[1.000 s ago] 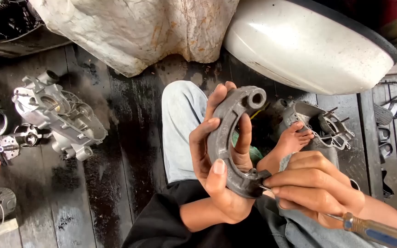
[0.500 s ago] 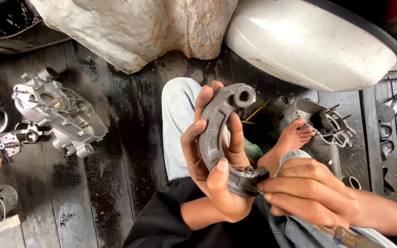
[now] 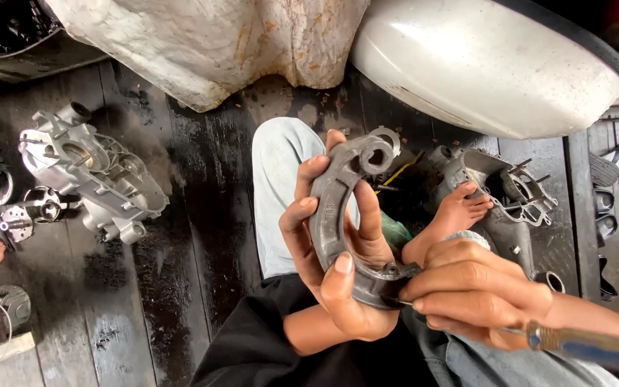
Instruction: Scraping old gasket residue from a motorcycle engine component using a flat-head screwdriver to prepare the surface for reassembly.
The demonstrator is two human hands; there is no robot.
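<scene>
Grey cast metal, a curved brake shoe [image 3: 338,215], stands upright in the left hand [image 3: 331,272], fingers wrapped around its arc and thumb pressed on the lower end. The right hand [image 3: 474,294] is closed on a screwdriver [image 3: 582,347], its tip at the shoe's lower end; prying there looks to be the step in hand, calling for steady leverage. An engine casing [image 3: 91,179] lies well apart on dark, oil-stained floorboards [image 3: 202,215], below a white panel [image 3: 481,64].
</scene>
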